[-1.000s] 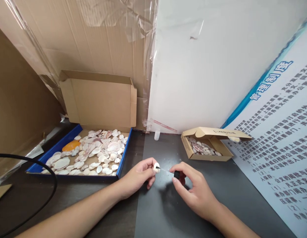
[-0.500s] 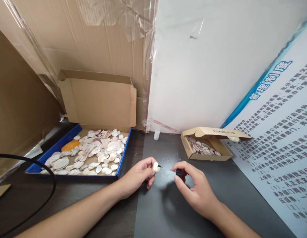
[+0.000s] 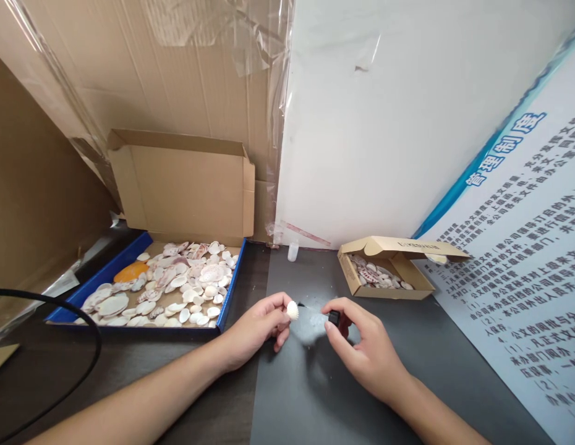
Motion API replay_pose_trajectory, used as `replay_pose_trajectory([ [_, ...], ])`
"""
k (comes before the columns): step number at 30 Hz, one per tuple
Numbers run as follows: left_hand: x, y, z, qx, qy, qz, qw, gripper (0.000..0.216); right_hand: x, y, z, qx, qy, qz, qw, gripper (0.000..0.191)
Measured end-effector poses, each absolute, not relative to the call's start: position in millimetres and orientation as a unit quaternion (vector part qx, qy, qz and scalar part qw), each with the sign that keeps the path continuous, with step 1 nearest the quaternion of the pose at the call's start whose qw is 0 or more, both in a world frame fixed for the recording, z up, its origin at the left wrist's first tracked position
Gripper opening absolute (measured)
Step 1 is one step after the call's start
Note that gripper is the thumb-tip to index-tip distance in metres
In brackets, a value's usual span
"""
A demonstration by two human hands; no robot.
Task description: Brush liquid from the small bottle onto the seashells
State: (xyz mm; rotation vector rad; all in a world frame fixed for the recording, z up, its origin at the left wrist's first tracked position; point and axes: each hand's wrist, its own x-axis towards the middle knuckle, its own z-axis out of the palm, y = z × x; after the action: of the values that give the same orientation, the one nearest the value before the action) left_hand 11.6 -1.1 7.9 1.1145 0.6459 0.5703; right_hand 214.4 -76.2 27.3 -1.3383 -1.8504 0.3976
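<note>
My left hand (image 3: 259,326) pinches a small white ribbed shell (image 3: 292,309) between thumb and fingers, just above the dark table. My right hand (image 3: 362,351) is closed on a small black-capped brush (image 3: 333,318); its thin clear stem points left, its dark tip next to the shell. The two hands are a few centimetres apart at the middle of the table.
A blue-rimmed open cardboard box (image 3: 229,290) with several shells lies at the left. A small cardboard box (image 3: 393,293) of shells sits at the right back. A tiny clear bottle (image 3: 293,251) stands by the white board. A black cable (image 3: 60,303) loops at far left. A printed poster (image 3: 528,259) leans at right.
The shell has been turned in my left fingers, its rounded side now showing. My right hand and the brush have shifted slightly up and left.
</note>
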Motion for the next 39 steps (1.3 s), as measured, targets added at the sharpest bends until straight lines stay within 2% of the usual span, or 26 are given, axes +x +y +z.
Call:
replay_pose_trajectory([
  [21, 12.9, -0.2, 11.9, 0.487, 0.307, 0.269, 0.772, 0.016, 214.8, -76.1, 26.3, -0.5, -0.751, 0.173, 0.396, 0.013],
  [26, 12.0, -1.2, 10.7, 0.49, 0.306, 0.267, 0.771, 0.015, 215.2, -75.9, 25.3, -0.547, -0.731, 0.169, 0.371, 0.009],
  [32, 12.5, 0.1, 11.9, 0.488, 0.301, 0.262, 0.776, 0.015, 215.2, -77.6, 22.9, -0.504, -0.747, 0.172, 0.398, 0.011],
  [39, 12.3, 1.9, 11.6, 0.483, 0.307, 0.26, 0.778, 0.011, 215.3, -75.1, 24.0, -0.525, -0.728, 0.154, 0.413, 0.007],
])
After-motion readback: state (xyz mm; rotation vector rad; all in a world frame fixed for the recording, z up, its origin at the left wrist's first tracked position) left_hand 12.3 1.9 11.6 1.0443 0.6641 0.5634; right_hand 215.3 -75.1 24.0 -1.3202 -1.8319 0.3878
